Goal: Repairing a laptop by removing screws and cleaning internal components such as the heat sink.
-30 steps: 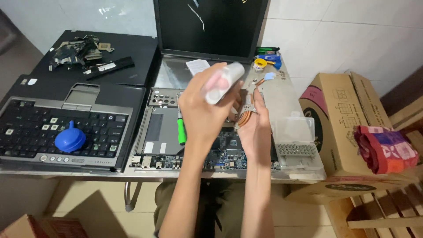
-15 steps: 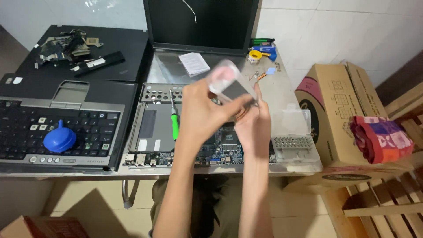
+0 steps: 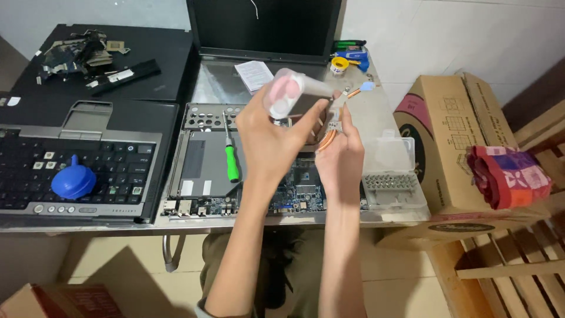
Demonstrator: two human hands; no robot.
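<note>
Head camera looks down on two bare hands raised above an opened laptop chassis point(image 3: 235, 171) on the bench point(image 3: 376, 118). Left hand point(image 3: 273, 138) is closed around a translucent cylinder with a pink end point(image 3: 288, 94); the cylinder sits at the top of that hand, long axis running from lower left to upper right, pink end facing up toward the camera, far end aimed at the right hand. Right hand point(image 3: 341, 156) pinches a small metal heat-sink part with copper pipe point(image 3: 332, 126) between fingertips, narrow grip. That part lies just right of and slightly below the cylinder, very near it; contact cannot be told. Copper pipe curves downward to the left from the fingertips and also runs up-right toward a small blue-tipped end. Left hand is the nearer one to the cylinder's working end. Below, a green-handled screwdriver point(image 3: 231, 159) lies on the chassis, long axis near-vertical in frame. Clear plastic bit case point(image 3: 393, 176) rests to the right.
</note>
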